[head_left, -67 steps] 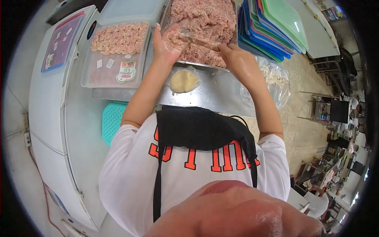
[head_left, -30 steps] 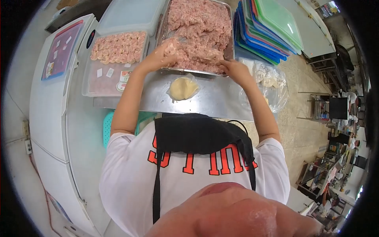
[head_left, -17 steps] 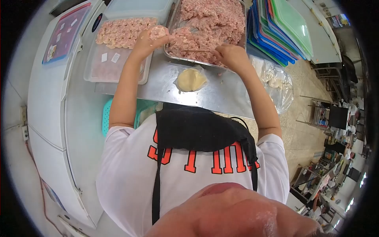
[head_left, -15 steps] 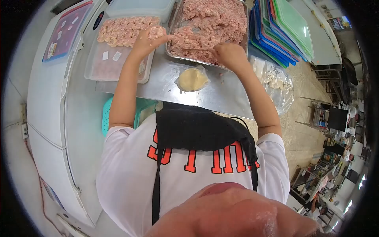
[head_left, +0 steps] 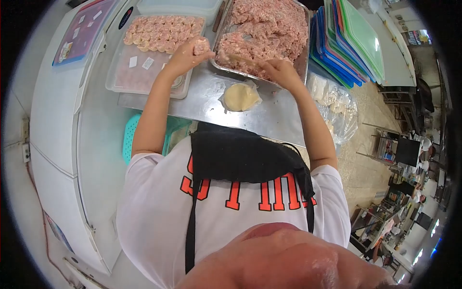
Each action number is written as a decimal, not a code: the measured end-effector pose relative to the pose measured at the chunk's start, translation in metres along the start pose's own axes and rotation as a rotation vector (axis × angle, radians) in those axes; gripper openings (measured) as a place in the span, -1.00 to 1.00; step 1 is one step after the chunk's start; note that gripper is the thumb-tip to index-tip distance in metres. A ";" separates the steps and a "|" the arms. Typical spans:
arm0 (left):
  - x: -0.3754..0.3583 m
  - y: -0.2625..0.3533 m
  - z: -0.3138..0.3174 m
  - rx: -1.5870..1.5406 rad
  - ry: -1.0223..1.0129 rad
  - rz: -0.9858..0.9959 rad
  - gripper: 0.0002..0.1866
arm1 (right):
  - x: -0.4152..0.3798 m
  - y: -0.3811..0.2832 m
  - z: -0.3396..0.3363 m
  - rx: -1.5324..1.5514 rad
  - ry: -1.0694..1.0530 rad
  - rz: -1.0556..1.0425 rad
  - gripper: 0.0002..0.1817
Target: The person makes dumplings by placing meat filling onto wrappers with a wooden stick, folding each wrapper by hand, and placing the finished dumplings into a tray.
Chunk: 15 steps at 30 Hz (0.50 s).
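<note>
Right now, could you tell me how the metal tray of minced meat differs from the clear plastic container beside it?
The metal tray is steel and heaped with loose pink mince; the clear plastic container is see-through and holds neat rows of formed dumplings at its far end only. The right hand reaches into the metal tray; the left hand, holding a filled dumpling, hovers over the plastic container's edge. Both sit on the steel table.

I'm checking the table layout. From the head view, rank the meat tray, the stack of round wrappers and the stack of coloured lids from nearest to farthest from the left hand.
1. Meat tray, just right of the left hand.
2. Stack of round wrappers, lower right, on the metal table.
3. Stack of coloured lids, far right, beyond the tray.
</note>
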<state>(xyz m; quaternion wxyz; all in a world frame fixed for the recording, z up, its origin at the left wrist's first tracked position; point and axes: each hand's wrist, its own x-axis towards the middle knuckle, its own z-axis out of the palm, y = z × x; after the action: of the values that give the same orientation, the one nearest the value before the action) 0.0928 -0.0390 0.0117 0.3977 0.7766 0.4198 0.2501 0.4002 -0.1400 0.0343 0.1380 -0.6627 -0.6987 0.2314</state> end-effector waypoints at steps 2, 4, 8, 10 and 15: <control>-0.001 0.027 0.001 -0.041 -0.008 0.053 -0.34 | -0.011 0.000 -0.022 0.130 0.027 0.046 -0.60; 0.004 0.043 0.010 -0.084 -0.026 0.111 -0.36 | -0.025 -0.010 -0.041 0.263 0.060 0.101 -0.65; 0.019 0.067 0.025 -0.199 -0.071 0.293 -0.50 | -0.042 -0.029 -0.048 0.224 0.189 -0.178 -0.70; 0.024 0.082 0.024 -0.136 -0.233 0.277 -0.54 | -0.045 -0.024 -0.047 0.088 0.219 -0.218 -0.70; 0.024 0.081 0.041 -0.029 -0.216 0.341 -0.56 | -0.056 0.001 -0.083 -0.040 0.148 -0.206 -0.70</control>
<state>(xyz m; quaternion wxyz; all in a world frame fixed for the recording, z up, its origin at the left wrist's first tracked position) 0.1716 -0.0615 0.0573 0.4032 0.8530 0.2334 0.2353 0.4468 -0.1837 0.1114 0.1989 -0.6055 -0.7554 0.1523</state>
